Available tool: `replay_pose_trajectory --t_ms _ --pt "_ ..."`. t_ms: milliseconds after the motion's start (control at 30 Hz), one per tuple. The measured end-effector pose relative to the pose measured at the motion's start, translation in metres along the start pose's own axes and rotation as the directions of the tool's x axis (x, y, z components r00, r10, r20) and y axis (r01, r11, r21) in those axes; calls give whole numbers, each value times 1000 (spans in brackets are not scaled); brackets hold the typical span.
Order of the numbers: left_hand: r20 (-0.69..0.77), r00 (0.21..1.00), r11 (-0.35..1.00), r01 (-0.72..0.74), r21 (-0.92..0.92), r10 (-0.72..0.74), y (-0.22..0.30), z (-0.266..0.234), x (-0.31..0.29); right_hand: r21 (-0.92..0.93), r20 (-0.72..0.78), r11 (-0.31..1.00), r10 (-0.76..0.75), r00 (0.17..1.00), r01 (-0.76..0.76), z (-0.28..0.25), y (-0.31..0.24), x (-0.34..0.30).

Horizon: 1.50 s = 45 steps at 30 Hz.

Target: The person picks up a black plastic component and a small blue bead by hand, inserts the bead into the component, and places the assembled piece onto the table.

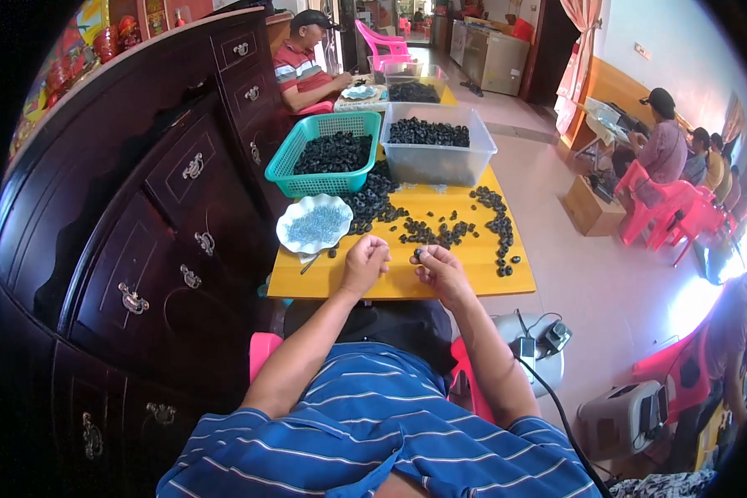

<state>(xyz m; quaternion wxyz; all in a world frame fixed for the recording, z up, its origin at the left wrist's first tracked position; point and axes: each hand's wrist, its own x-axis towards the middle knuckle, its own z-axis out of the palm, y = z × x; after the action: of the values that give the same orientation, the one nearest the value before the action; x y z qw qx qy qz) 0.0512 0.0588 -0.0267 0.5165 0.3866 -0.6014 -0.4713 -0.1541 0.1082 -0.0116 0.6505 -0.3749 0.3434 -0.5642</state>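
Black ring (418,254) pinched in the right hand (440,270); left hand (365,259) curled narrow beside it.

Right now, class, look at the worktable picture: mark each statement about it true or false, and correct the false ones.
1. The right hand pinches a small black ring. True.
2. The white scalloped dish holds black rings. False: it holds small pale bluish pieces.
3. The green basket stands left of the clear plastic bin. True.
4. The table is red. False: it is yellow.
5. The left hand rests inside the green basket. False: it is closed over the table's near edge, beside the right hand.
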Motion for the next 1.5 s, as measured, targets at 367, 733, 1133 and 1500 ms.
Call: replay_pose_trajectory --t_ms 367,733,1133,1500 --pt "192 965 938 228 -260 -181 20 -1 -12 -141 86 989 58 995 -46 1 10 2" --pt "254 959 952 189 -239 -126 37 -1 -16 -212 128 976 76 989 -48 12 -1 -7" --pt "378 921 951 197 -237 -96 43 -6 -18 -178 149 983 58 987 -30 12 -5 -12" --pt "398 913 992 119 -51 -89 39 -12 -17 -385 190 911 -75 979 145 10 13 -6"
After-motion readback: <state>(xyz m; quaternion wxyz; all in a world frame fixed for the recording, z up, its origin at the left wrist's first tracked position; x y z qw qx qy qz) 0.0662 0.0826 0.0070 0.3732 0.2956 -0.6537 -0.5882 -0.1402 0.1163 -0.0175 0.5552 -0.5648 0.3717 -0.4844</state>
